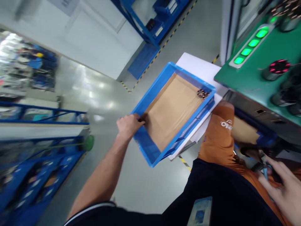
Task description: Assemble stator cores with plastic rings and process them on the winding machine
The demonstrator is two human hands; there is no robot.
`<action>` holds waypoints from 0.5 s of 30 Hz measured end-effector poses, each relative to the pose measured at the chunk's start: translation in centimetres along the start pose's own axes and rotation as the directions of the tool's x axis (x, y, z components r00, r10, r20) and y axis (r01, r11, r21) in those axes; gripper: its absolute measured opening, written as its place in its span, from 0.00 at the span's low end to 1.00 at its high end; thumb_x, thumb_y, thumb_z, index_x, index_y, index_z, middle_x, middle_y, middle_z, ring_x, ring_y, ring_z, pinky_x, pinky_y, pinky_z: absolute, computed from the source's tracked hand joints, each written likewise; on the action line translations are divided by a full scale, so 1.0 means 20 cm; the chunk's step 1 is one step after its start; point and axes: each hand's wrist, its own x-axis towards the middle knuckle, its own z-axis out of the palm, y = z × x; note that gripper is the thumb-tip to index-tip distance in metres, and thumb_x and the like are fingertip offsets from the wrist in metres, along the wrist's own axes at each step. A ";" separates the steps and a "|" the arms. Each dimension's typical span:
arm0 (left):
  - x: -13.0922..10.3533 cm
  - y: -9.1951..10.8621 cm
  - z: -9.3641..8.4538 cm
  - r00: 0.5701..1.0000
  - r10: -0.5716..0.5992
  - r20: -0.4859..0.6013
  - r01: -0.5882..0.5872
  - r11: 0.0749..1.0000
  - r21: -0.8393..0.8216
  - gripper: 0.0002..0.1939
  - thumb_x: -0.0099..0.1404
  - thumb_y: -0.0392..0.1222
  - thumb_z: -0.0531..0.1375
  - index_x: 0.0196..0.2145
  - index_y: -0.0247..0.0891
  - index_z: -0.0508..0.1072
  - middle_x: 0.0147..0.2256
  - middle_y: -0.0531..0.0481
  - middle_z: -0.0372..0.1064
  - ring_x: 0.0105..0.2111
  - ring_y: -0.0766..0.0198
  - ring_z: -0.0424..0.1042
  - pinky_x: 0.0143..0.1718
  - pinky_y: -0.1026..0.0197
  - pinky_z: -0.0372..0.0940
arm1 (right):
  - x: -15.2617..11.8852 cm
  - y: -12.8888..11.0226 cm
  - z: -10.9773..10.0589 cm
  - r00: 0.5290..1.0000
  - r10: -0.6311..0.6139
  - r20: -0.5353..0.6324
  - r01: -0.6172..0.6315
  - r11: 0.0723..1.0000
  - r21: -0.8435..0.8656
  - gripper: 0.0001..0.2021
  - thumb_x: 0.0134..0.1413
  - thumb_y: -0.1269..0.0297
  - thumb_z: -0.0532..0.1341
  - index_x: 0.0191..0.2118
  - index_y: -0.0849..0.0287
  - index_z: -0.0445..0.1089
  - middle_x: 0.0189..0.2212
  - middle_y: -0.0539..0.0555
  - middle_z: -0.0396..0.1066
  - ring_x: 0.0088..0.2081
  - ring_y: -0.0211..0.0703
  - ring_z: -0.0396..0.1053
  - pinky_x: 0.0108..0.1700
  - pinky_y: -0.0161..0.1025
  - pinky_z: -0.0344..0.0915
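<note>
My left hand [129, 125] is closed over the near left rim of a blue plastic crate [141, 105], with the fingers inside. A brown cardboard sheet [174, 106] lines the crate's bottom. In its right corner lies a small copper-wound part [202, 93], perhaps more than one. At the lower right, over my orange-clad leg, my right hand [281, 185] is wrapped round pliers [265, 169] with light-blue handles and a metal head. Blur hides the tool's finer details.
The crate rests on a white stand [199, 67]. To the right is a green workbench [254, 75] with lit green buttons [253, 43] and several wound motor parts [276, 69]. Blue shelving [145, 28] stands beyond, and blue racks [42, 175] are at left.
</note>
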 end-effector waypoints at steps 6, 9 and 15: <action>0.06 0.77 -0.19 0.763 0.566 -0.313 -0.639 0.734 -0.230 0.37 0.73 0.81 0.65 0.61 0.49 0.83 0.62 0.41 0.83 0.64 0.37 0.81 0.68 0.37 0.72 | 0.06 -0.24 0.01 0.989 0.145 0.035 -0.148 0.982 0.117 0.31 0.82 0.39 0.60 0.78 0.49 0.76 0.74 0.61 0.78 0.74 0.60 0.78 0.80 0.60 0.72; 0.05 1.36 -0.26 0.473 0.766 -0.436 -0.877 0.363 -0.314 0.28 0.83 0.66 0.62 0.68 0.45 0.77 0.71 0.41 0.76 0.71 0.43 0.76 0.75 0.38 0.70 | 0.06 -0.32 0.00 0.974 0.224 0.027 -0.225 0.957 0.181 0.34 0.83 0.35 0.58 0.81 0.46 0.73 0.81 0.58 0.71 0.82 0.61 0.69 0.87 0.68 0.60; 0.17 2.02 -0.16 0.433 0.836 -0.336 -0.872 0.294 -0.392 0.16 0.82 0.51 0.63 0.59 0.41 0.79 0.60 0.40 0.81 0.63 0.45 0.79 0.71 0.40 0.73 | -0.09 -0.30 -0.04 0.950 0.311 0.004 -0.303 0.921 0.243 0.36 0.81 0.33 0.59 0.80 0.46 0.74 0.82 0.58 0.69 0.84 0.62 0.66 0.87 0.68 0.59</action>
